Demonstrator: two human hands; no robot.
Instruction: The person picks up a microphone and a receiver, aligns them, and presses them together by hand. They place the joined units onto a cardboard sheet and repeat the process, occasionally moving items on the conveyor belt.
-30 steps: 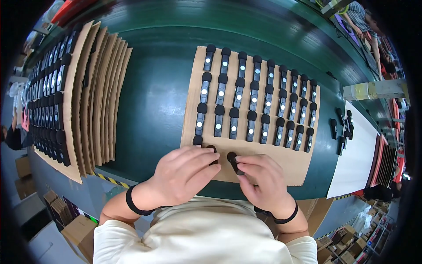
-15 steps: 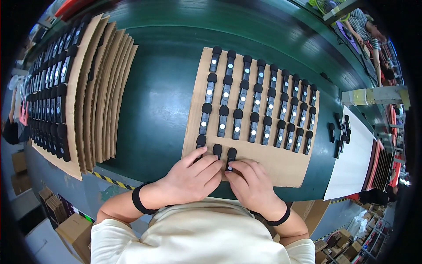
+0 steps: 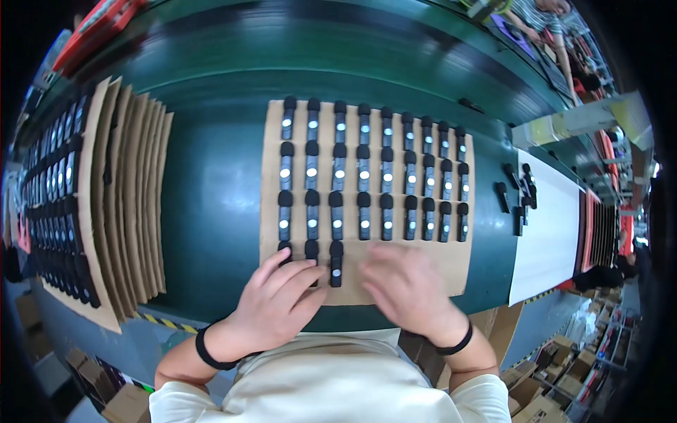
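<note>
A brown cardboard sheet [image 3: 273, 180] lies on the green table and carries rows of small black stick-shaped devices [image 3: 363, 175], each with a round foam tip and a pale dot. My left hand [image 3: 276, 299] lies on the sheet's near left corner, fingers over the two leftmost devices of the front row. A third front-row device [image 3: 336, 263] lies just right of those fingers. My right hand [image 3: 403, 289] is blurred, fingers spread, flat over the bare near part of the sheet with nothing seen in it.
Fanned stacks of cardboard sheets [image 3: 134, 204] lie at left, the outermost one loaded with black devices [image 3: 53, 204]. A white sheet [image 3: 546, 233] with a few loose black devices [image 3: 518, 194] lies at right. Another person [image 3: 546, 17] works at the far right. Boxes stand on the floor.
The front row grew: a third device now lies on the sheet. My right hand has let go and drawn to the right; my left hand stays on the leftmost devices.
</note>
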